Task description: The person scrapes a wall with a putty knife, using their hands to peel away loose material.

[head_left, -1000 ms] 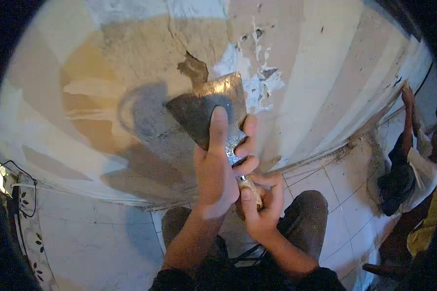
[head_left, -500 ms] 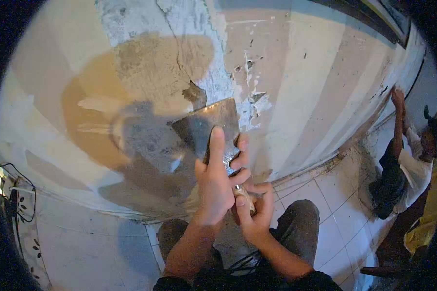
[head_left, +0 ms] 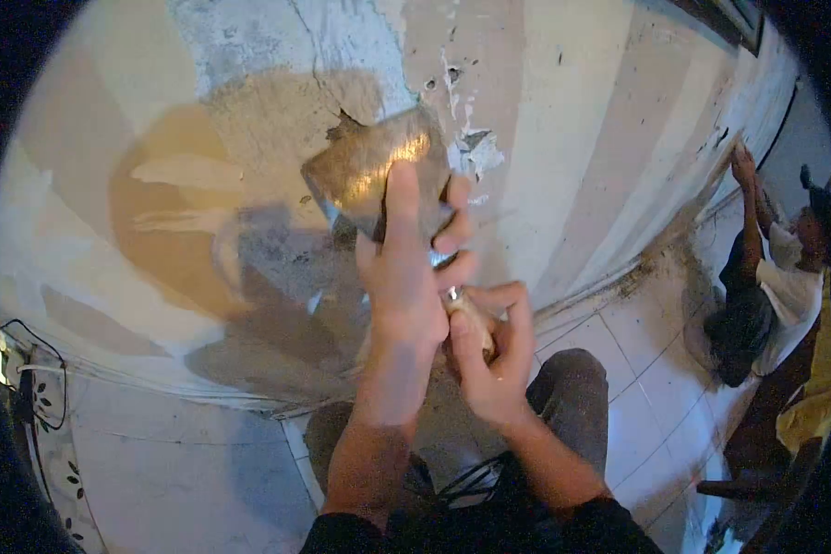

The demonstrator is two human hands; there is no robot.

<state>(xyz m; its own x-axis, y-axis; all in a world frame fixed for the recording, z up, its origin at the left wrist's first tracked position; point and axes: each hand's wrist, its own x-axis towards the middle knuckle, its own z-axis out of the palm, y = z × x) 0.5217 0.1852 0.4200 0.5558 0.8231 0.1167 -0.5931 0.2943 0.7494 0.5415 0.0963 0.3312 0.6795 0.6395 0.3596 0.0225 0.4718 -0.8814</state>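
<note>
A wide-bladed scraper (head_left: 365,166) with a light-coloured handle (head_left: 474,323) is held in front of the wall, its blade pointing up. My left hand (head_left: 402,268) is closed around the blade's lower part and neck, with one digit laid flat along the metal and other fingertips showing at its right edge. Lower down, my right hand (head_left: 499,355) grips the handle. The blade's top edge lies over a patch of chipped plaster on the wall (head_left: 563,157); whether it touches cannot be told.
A dark broken spot (head_left: 342,127) and a flaking chip (head_left: 478,148) mark the wall. Another person (head_left: 785,286) crouches at the right, a hand raised to the wall. White floor tiles (head_left: 609,351) run along its base. A black cable (head_left: 62,379) hangs at far left.
Both hands have moved upward in view with the scraper, and its blade now catches bright light. The wall has shifted slightly left and up in view.
</note>
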